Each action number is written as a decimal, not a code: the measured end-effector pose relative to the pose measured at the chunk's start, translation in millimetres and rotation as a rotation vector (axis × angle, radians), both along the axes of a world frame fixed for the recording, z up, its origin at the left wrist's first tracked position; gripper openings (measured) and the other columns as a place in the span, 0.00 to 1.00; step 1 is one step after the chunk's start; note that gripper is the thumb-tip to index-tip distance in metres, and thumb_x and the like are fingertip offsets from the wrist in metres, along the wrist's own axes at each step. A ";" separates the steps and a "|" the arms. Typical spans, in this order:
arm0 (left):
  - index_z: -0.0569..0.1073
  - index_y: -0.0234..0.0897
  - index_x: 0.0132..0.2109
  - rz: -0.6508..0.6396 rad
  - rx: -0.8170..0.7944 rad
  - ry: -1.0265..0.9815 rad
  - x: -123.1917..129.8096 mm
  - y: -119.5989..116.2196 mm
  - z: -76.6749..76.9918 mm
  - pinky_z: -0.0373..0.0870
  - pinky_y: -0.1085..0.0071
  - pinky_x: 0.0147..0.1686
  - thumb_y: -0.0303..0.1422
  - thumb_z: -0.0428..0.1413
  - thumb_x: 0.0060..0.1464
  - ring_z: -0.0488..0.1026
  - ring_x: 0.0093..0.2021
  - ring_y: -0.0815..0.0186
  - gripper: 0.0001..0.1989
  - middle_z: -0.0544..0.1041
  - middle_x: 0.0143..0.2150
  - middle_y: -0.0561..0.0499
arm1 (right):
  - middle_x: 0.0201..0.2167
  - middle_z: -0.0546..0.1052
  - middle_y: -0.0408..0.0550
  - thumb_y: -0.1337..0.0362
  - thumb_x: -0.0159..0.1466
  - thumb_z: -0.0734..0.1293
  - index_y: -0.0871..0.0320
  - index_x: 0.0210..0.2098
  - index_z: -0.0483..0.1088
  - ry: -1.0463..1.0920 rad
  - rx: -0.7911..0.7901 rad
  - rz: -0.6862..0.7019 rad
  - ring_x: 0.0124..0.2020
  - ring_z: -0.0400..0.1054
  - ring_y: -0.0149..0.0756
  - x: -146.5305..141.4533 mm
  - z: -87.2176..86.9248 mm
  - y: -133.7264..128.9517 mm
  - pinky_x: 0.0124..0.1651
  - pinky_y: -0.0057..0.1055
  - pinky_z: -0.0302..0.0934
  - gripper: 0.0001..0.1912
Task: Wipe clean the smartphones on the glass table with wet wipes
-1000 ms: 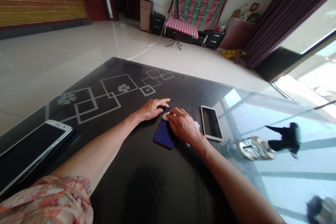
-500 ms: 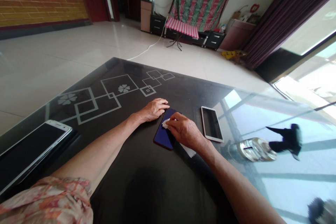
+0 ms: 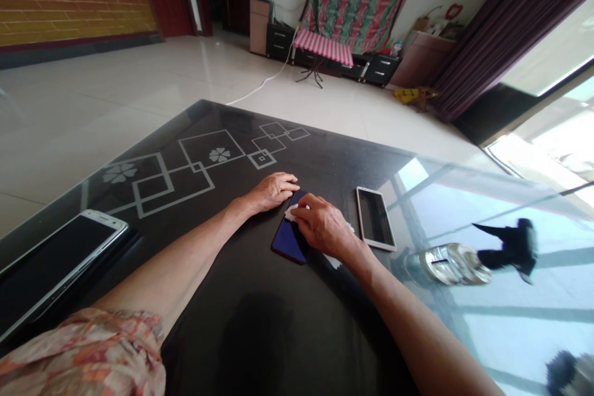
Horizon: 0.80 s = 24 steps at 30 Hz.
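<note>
A blue smartphone (image 3: 288,241) lies on the dark glossy table, partly covered by my right hand (image 3: 325,226). That hand is closed around a crumpled white tissue (image 3: 291,213), pressed on the phone's surface. More white paper (image 3: 333,262) shows under the palm. At the phone's upper left edge rests my left hand (image 3: 273,192), fingers stretched out and lying on the tabletop, the fingertips at the phone's corner. Just right of my right hand lies a white-framed smartphone (image 3: 375,218) with a dark screen.
A clear spray bottle (image 3: 455,264) with a black trigger head lies on its side at the right. Another large white phone (image 3: 60,260) sits at the left. The table (image 3: 223,328) carries a pattern of squares. Beyond stands a small table with a striped cloth (image 3: 323,47).
My right hand has shifted slightly up on the blue phone with the tissue. My left hand stays where it was.
</note>
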<state>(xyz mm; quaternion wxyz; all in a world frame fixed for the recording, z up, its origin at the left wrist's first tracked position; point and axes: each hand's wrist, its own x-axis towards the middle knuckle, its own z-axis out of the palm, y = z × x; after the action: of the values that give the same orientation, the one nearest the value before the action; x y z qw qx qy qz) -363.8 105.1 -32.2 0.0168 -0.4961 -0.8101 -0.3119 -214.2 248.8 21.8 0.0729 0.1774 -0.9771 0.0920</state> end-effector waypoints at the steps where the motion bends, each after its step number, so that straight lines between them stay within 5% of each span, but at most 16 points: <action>1: 0.80 0.41 0.47 0.007 0.000 0.001 0.2 0.0 0.1 0.63 0.61 0.62 0.27 0.52 0.56 0.70 0.57 0.60 0.15 0.76 0.55 0.50 | 0.40 0.72 0.48 0.68 0.66 0.61 0.54 0.38 0.76 -0.027 -0.006 0.028 0.40 0.66 0.34 4.3 3.2 -3.0 0.46 0.30 0.59 0.11; 9: 0.80 0.40 0.47 0.014 -0.010 0.016 1.8 -0.2 0.2 0.64 0.63 0.61 0.27 0.53 0.56 0.70 0.57 0.61 0.15 0.76 0.55 0.50 | 0.37 0.73 0.44 0.70 0.61 0.65 0.53 0.37 0.77 -0.202 -0.044 0.193 0.33 0.67 0.29 26.6 21.4 -19.6 0.37 0.25 0.58 0.10; 18: 0.80 0.38 0.47 -0.007 -0.006 0.067 -0.4 0.4 -0.7 0.65 0.63 0.61 0.26 0.53 0.56 0.71 0.57 0.61 0.15 0.76 0.54 0.47 | 0.45 0.72 0.49 0.65 0.69 0.59 0.52 0.47 0.74 0.068 0.071 -0.190 0.41 0.64 0.37 -9.4 -9.6 4.6 0.44 0.32 0.55 0.14; 24: 0.81 0.38 0.45 -0.007 0.032 0.060 -2.1 -0.3 -3.6 0.67 0.64 0.59 0.27 0.53 0.56 0.72 0.55 0.61 0.13 0.77 0.53 0.47 | 0.46 0.72 0.49 0.64 0.71 0.56 0.51 0.49 0.72 0.096 0.115 -0.277 0.42 0.63 0.39 -18.8 -12.5 10.4 0.42 0.33 0.53 0.15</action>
<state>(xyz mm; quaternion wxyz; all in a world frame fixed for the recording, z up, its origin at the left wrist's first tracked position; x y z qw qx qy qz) -365.9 104.8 -35.8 0.0479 -0.5076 -0.8024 -0.3101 -233.0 259.2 9.3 0.1212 0.0489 -0.9913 0.0162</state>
